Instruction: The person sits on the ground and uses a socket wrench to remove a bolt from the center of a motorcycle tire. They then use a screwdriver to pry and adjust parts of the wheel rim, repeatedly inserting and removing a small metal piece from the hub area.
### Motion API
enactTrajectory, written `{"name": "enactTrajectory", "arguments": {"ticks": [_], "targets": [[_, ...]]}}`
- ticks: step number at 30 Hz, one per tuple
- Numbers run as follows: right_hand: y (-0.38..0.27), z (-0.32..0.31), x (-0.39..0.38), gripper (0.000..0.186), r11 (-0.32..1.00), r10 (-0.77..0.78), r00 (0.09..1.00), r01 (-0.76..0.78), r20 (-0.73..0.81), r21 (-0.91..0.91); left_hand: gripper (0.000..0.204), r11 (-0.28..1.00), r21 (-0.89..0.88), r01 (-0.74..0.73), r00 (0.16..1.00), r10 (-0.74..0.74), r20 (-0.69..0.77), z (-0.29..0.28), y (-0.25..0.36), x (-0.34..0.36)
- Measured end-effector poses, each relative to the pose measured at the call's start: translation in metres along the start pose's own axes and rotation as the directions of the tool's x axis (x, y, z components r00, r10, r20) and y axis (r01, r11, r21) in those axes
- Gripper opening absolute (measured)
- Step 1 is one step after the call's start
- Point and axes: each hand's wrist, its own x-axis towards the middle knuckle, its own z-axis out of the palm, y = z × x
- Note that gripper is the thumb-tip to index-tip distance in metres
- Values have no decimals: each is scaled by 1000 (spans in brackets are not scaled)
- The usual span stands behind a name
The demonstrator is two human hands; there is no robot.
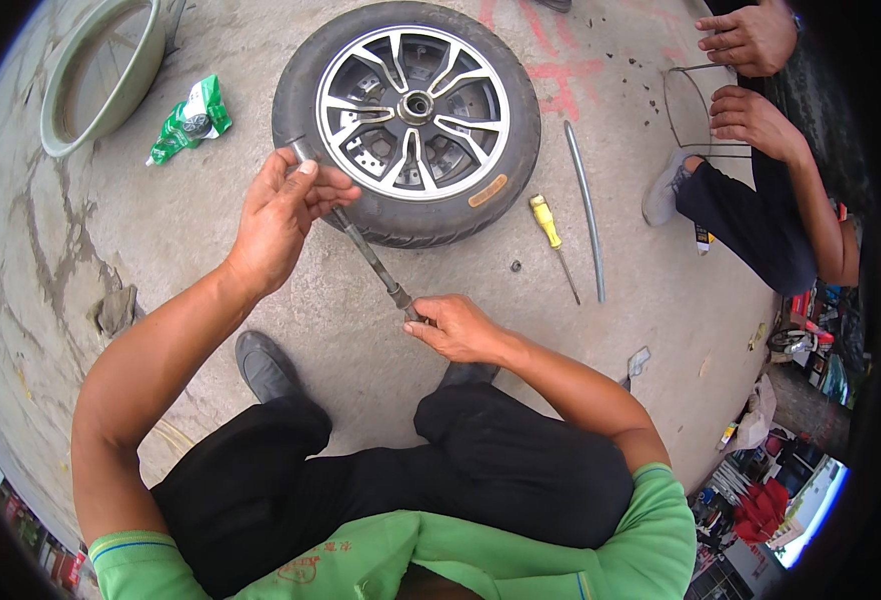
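Note:
My left hand (283,205) pinches a short grey metal sleeve (303,151) between thumb and forefinger, over the near left edge of the tyre. A slim metal axle rod (366,247) slants down from beside its other fingers to my right hand (451,328). My right hand is closed round the rod's thicker, collared lower end. Whether the left fingers also touch the rod's upper end is hard to see. Just beyond lies a wheel (481,205), flat on the ground, with a black tyre, silver spokes and a brake disc showing through them.
Right of the wheel lie a yellow-handled screwdriver (546,222), a grey bar (586,205) and a small nut (516,266). A green packet (189,122) and a basin (121,115) stand at the far left. Another person's hands (756,120) hold a bent wire at the right.

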Motion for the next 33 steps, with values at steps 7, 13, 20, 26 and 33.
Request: {"name": "enactTrajectory", "arguments": {"ticks": [7,13,20,26,33], "targets": [[16,4,-17,32,999,48,999,-48,9,-5,24,958,252,134,991,-136,-11,-59,-4,-9],[-22,-6,2,34,994,-57,998,58,-9,94,34,900,168,402,855,-435,283,-12,-50,-52],[-42,-5,4,30,984,-35,996,49,-84,169,36,879,208,429,834,-474,282,21,-42,-57],[-40,-4,7,31,987,10,996,4,-85,163,22,852,106,513,844,-523,119,6,-65,-53],[-10,-17,-6,31,996,0,999,4,-52,87,31,948,144,285,923,-230,-307,-97,-33,4]]}}
